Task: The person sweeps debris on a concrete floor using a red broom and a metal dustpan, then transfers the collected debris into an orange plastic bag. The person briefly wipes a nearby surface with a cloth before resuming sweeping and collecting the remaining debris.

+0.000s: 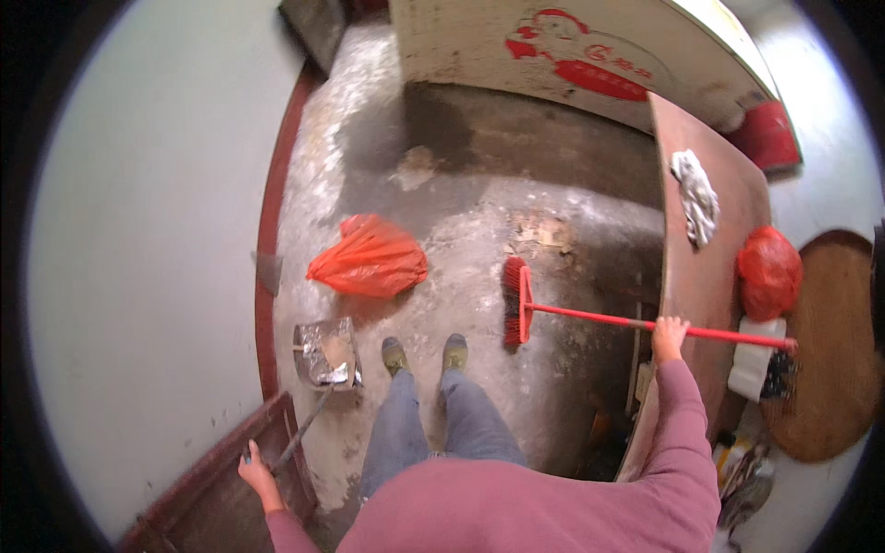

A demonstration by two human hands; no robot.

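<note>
My right hand [669,337] is closed around the red handle of a push-type broom [594,316], held beside the edge of the brown table. The broom's red head, with dark and red bristles, is at floor level right of my shoes. On the left, my left hand [258,475] grips the upper end of a long-handled dustpan [304,368]; a finger sticks up. Crumpled silvery material and a brownish scrap [337,351] lie in the pan. Just beyond the pan, a tied orange-red plastic bag [373,257] sits on the floor.
A brown table [712,290] on the right bears a whitish cloth [695,199] and a red plastic bag [769,273]. A white cabinet [470,55] with a red printed picture stands ahead. A pale wall [152,207] runs along the left. The concrete floor [449,242] has damp, dirty patches.
</note>
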